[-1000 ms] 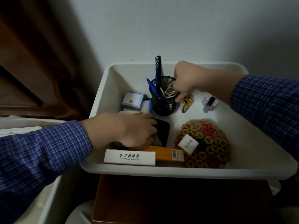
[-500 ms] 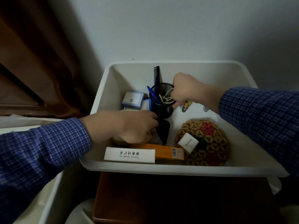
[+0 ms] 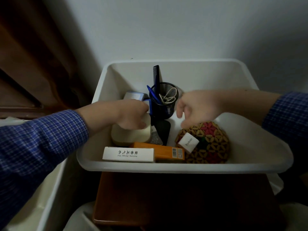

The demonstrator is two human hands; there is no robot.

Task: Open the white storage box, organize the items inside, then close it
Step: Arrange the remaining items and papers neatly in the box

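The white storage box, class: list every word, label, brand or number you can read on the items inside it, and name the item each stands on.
"Yoobao": on the small white block leaning on the woven ball.
"Huoxiang Zhengqi Shui", under a row of Chinese characters: on the long white carton by the box's near wall.
Barcode and fine print on the orange carton: too small to read.
Label on the blue-and-white box at the back: too blurred to read.

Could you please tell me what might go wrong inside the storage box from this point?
The left hand grips the cream case right beside the mesh pen cup; lifting it could knock the cup and tip out the comb. The white charger rests tilted on the woven ball and may slide off if the right hand bumps it.
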